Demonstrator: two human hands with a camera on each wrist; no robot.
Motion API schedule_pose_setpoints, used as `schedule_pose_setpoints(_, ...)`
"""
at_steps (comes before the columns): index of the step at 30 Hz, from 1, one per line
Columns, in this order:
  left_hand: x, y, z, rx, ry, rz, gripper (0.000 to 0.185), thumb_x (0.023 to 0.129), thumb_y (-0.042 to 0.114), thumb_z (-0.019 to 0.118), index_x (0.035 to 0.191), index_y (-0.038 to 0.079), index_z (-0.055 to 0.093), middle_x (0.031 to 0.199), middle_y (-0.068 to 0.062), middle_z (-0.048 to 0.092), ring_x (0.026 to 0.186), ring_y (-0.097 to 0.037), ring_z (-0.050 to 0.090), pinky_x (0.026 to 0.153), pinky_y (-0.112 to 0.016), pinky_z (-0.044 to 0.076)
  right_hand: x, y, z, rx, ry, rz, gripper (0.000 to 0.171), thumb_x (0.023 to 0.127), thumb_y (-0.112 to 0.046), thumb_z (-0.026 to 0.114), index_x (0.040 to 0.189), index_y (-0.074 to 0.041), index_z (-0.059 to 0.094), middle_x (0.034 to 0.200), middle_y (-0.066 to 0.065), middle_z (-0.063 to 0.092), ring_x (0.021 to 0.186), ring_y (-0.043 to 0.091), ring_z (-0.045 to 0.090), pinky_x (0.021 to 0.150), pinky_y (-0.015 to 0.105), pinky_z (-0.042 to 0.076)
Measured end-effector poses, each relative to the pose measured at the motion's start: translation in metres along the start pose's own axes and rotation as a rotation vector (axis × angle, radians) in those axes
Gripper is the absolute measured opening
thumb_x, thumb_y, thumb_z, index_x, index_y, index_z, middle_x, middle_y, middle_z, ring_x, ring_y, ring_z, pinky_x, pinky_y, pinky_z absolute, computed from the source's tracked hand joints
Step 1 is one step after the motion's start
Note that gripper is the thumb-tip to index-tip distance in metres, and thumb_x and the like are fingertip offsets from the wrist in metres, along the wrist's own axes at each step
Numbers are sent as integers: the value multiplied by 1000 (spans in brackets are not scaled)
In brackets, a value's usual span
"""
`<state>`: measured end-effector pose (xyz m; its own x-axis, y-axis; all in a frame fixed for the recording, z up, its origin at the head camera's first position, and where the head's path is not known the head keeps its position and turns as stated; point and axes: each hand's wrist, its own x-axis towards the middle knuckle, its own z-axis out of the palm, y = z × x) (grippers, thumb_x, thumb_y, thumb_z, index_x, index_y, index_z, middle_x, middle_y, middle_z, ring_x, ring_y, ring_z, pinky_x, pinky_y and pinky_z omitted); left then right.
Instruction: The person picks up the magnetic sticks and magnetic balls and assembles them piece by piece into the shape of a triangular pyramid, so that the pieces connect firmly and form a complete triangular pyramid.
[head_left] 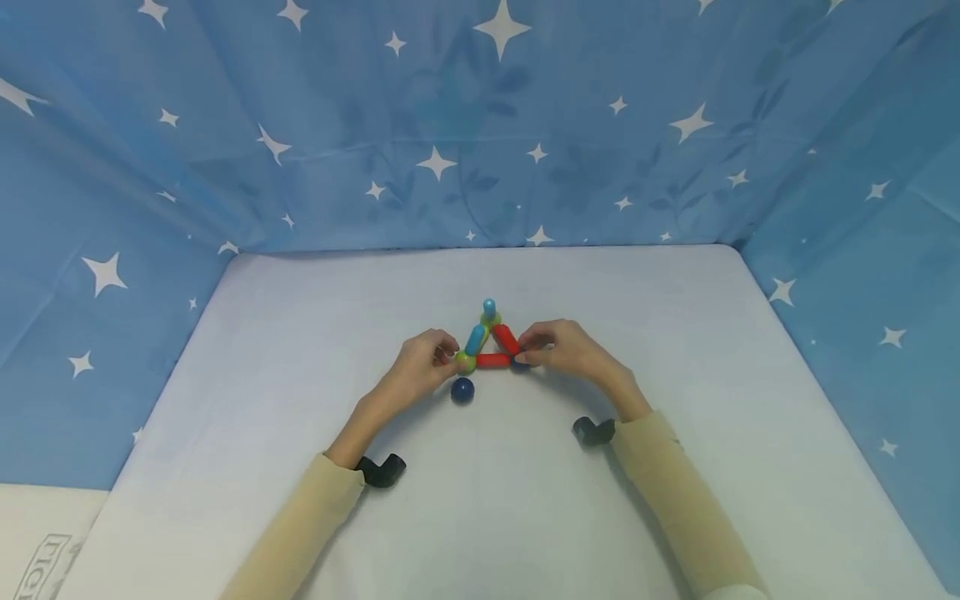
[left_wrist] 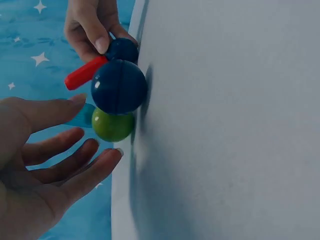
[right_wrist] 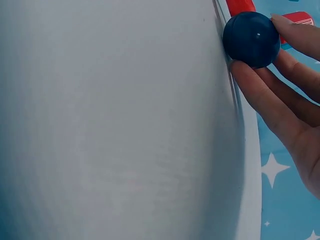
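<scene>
A triangle of rods and balls lies on the white table. Its left corner is a green ball [head_left: 466,362], the right corner a dark blue ball [right_wrist: 251,40], the far corner a yellow-green ball [head_left: 491,319]. Two red rods [head_left: 492,361] and a light blue rod [head_left: 476,340] form the sides; another light blue rod [head_left: 489,307] rises from the far ball. My right hand [head_left: 570,348] holds the right corner's blue ball between thumb and fingers. With fingers loosely spread, my left hand [left_wrist: 55,155] is beside the green ball. A loose dark blue ball [head_left: 462,391] sits just nearer.
Black curved pieces [head_left: 384,472] stick out at both wrists, near the sleeves. A blue curtain with white stars [head_left: 435,162] borders the table [head_left: 480,517] at the back and sides. Printed pale material [head_left: 45,542] shows at the lower left.
</scene>
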<state>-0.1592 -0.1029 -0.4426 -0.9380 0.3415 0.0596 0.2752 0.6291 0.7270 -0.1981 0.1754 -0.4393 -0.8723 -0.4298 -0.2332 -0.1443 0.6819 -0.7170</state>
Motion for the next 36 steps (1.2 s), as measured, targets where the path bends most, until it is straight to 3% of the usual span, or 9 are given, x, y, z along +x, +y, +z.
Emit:
schedule_pose_setpoints(7, -11, 3, -3, -33, -84, 60, 31, 88, 17, 82, 111, 0, 71, 106, -11, 72, 95, -21, 68, 80, -30, 59, -2, 3, -2, 5, 24, -46, 26, 94, -19, 75, 119, -11, 73, 116, 6, 74, 116, 29, 63, 104, 51, 51)
schedule_pose_setpoints(11, -13, 6, -2, -36, -140, 60, 33, 87, 18, 84, 112, 0, 71, 105, -10, 72, 94, -23, 66, 77, -29, 57, -2, 5, -3, -3, 22, -42, 26, 94, -20, 74, 119, -12, 73, 117, 5, 73, 117, 28, 63, 105, 51, 51)
schedule_pose_setpoints(21, -13, 15, 2, 56, -241, 75, 33, 86, 10, 84, 114, 0, 71, 103, -8, 69, 91, -19, 63, 74, -25, 54, -3, 5, -4, -7, 23, -29, 28, 94, -21, 74, 121, -12, 73, 119, 5, 73, 118, 27, 62, 107, 51, 49)
schedule_pose_setpoints(30, -10, 12, -5, -18, -276, 95, 32, 88, 7, 80, 119, 2, 74, 109, -7, 68, 97, -18, 67, 83, -27, 58, -1, 7, -3, -2, 0, -50, 30, 95, -18, 73, 123, -11, 72, 121, 7, 73, 119, 28, 63, 106, 51, 50)
schedule_pose_setpoints(36, 5, 19, -25, -207, -182, 125, 29, 89, 3, 78, 118, 4, 74, 113, -9, 68, 106, -23, 69, 94, -37, 60, -2, 6, -3, -3, -1, -36, 30, 95, -17, 73, 124, -10, 72, 122, 8, 73, 121, 29, 62, 107, 51, 49)
